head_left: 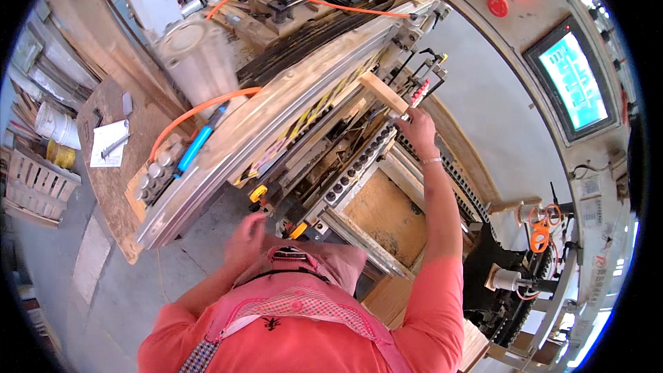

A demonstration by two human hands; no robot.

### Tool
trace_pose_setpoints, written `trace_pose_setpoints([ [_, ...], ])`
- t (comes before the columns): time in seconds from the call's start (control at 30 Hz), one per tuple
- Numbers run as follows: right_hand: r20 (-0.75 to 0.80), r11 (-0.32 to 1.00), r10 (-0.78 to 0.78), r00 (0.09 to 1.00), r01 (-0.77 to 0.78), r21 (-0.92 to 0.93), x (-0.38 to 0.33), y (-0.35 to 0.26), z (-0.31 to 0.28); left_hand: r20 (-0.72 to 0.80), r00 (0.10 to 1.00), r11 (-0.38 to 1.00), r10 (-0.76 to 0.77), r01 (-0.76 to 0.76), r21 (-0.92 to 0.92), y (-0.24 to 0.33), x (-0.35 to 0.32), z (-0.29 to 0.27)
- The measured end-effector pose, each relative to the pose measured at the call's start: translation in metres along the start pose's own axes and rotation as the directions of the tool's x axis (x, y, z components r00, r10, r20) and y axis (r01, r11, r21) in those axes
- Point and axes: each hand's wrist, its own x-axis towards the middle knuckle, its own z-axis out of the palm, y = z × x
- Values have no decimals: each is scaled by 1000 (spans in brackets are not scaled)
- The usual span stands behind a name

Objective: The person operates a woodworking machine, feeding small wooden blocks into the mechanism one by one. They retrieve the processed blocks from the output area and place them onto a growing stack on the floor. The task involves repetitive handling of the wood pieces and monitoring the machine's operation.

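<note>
My right hand (418, 132) reaches forward over the machine bed, its fingers closed at the near end of a short light wooden block (384, 93). That block lies slantwise across the machine's rail, beside a small red-beaded part (420, 92). Partly hidden by the hand, the grip itself shows only in part. My left hand (246, 243) hangs near my waist, smeared by motion, close to a yellow knob (258, 194) and a second yellow knob (298, 230). Nothing can be made out in it.
At the right stands a control panel with a lit screen (570, 83) and a red button (497, 6). A long wooden beam (304, 83) crosses at left, carrying a blue tool (200, 141) and an orange hose (186, 114). A side table (110, 186) holds paper.
</note>
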Motion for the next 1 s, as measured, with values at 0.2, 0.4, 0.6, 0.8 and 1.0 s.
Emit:
trace_pose_setpoints([
  [0.2,94,993,-70,993,79,-91,63,3,30,310,860,846,405,-481,228,70,69,103],
  [0.4,296,993,-56,954,85,-87,87,12,57,440,871,872,217,-376,315,62,82,120],
  [0.6,302,992,-71,951,99,-79,95,22,63,421,890,888,176,-329,323,71,84,120],
  [0.8,242,987,-124,962,146,-72,103,34,64,411,892,888,187,-332,318,68,85,121],
  [1.0,270,989,-70,960,103,-109,102,33,64,398,901,898,173,-310,312,69,85,120],
])
